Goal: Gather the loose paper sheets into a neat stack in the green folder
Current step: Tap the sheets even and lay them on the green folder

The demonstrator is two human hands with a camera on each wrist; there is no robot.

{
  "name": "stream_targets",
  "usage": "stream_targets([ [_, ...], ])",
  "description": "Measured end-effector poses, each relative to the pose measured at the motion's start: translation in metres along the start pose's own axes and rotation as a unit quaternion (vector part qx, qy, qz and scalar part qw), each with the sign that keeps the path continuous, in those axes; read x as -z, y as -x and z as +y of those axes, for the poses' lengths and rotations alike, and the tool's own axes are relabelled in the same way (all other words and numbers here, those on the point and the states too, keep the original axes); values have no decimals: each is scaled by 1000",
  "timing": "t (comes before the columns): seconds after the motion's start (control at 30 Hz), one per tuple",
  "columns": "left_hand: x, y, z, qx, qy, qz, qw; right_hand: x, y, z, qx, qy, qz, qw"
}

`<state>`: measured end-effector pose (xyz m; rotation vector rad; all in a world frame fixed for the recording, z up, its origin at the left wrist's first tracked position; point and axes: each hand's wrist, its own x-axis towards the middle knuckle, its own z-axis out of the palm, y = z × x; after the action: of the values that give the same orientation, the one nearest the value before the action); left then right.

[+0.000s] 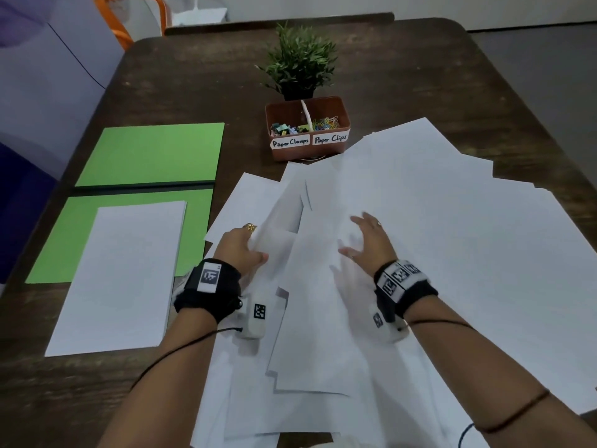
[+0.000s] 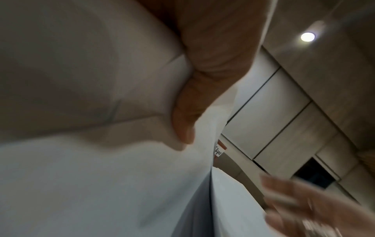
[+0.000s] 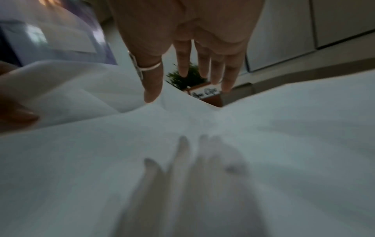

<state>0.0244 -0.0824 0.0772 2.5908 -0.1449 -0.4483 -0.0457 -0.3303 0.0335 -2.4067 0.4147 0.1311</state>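
From the head view, the left hand (image 1: 240, 247) pinches the lifted edge of a few loose sheets (image 1: 403, 253) fanned over the table (image 1: 200, 79), while the right hand (image 1: 368, 242) hovers above them with fingers spread; a squared stack (image 1: 122, 273) already lies on the open green folder (image 1: 151, 153) to the left. The left wrist view shows the thumb (image 2: 186, 121) pressed on a bowing sheet; thin, limp and slippery, it probably handles best by its edges. The right wrist view shows straight, slightly parted fingers (image 3: 154, 83) clear of the paper.
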Motion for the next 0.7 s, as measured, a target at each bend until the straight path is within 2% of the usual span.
stream_targets([
  [0.13, 14, 3, 10, -42, -70, -6, 997, 13, -23, -78, 109, -17, 38, 993],
  [0.2, 24, 4, 12, -65, -90, 1, 994, 25, -35, -104, 193, 55, 56, 978],
  [0.23, 28, 5, 11, -72, -98, 3, 993, 31, -39, -114, 242, 123, 37, 962],
  [0.3, 34, 10, 9, -85, -103, 0, 991, 37, -44, -133, 313, 270, -36, 910],
  [0.4, 35, 15, -2, -107, -67, -7, 992, 27, -43, -159, 354, 421, -132, 825],
  [0.47, 33, 19, -9, -100, -47, -2, 994, 13, -40, -170, 357, 454, -168, 799],
  [0.53, 31, 24, -15, -76, -51, 5, 996, -3, -39, -174, 342, 447, -192, 804],
  [0.7, 36, 32, -23, -22, -71, 17, 997, -21, -40, -170, 300, 343, -217, 863],
])
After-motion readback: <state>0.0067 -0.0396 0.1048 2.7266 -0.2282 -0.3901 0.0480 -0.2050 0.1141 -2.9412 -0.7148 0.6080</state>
